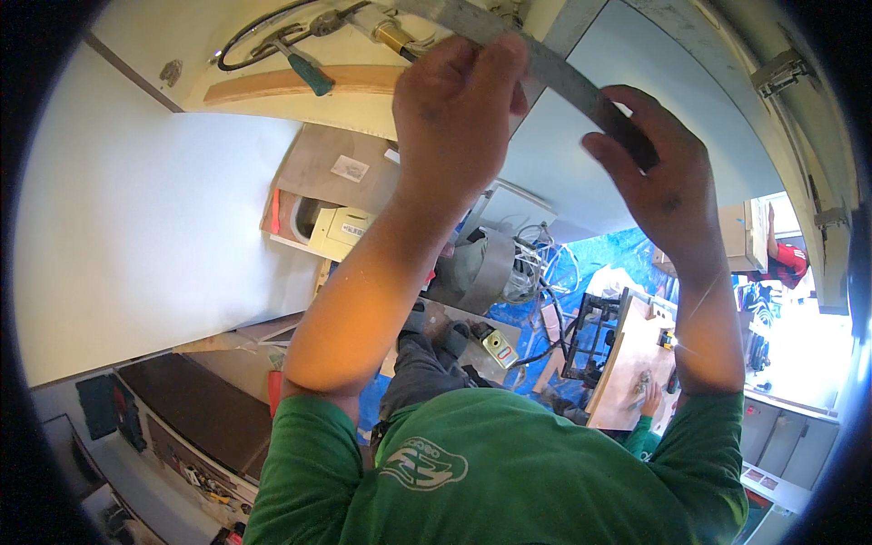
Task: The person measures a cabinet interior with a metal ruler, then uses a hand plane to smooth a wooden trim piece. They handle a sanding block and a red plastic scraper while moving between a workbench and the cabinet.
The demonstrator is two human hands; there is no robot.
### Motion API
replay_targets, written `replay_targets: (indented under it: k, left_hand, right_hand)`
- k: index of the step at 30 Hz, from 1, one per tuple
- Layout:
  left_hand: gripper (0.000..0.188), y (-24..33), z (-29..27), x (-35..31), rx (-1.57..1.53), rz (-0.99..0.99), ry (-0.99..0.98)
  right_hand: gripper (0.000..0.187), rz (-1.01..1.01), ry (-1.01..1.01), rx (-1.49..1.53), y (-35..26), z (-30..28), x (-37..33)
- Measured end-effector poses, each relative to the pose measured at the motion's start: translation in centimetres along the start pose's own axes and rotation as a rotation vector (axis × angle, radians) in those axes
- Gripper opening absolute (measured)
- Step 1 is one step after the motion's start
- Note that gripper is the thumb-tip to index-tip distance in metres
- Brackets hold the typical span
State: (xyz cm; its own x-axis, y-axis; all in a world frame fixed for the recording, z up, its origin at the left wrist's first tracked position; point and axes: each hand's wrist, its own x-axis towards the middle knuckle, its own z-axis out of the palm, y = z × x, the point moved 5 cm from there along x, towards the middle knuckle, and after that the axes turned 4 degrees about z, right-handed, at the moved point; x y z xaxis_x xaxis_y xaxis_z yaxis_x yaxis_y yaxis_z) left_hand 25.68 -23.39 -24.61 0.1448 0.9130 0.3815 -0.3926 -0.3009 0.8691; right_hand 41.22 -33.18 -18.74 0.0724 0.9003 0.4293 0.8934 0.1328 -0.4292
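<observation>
Both my arms reach up, holding a long flat grey metal strip (568,77) that slants across the top. My left hand (459,118) is closed at the strip's middle part, its fingertips partly hidden behind the hand. My right hand (663,168) grips the lower right end between thumb and fingers. Left of my left hand lie a green-handled tool (311,74), a thin curved wooden strip (272,89) and a brass-coloured fitting (392,36) with a dark cable.
Metal hinges (778,74) sit on the frame at upper right. A large white panel (154,236) fills the left. Below are a blue tarp (599,254), a bundle of cables (536,263) and a wooden board (627,354) with a co-worker's hand (650,400). A person in red (788,265) is farther right.
</observation>
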Motion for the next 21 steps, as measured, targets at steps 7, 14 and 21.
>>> replay_targets:
  k: [7,14,21]
  left_hand:
    - [0.039,7.1,3.0,3.9,0.296,-0.081,-0.045]
    - [0.037,5.8,2.5,3.5,0.304,-0.164,-0.179]
    - [0.041,-4.0,-1.7,-0.5,0.195,-0.192,-0.058]
  right_hand:
    - [0.031,-0.324,0.354,-0.190,1.5,-3.2,1.2]
    - [0.035,-0.163,0.246,-0.046,3.1,-1.9,1.6]
    - [0.030,-0.201,0.116,-0.082,5.4,4.0,-1.0]
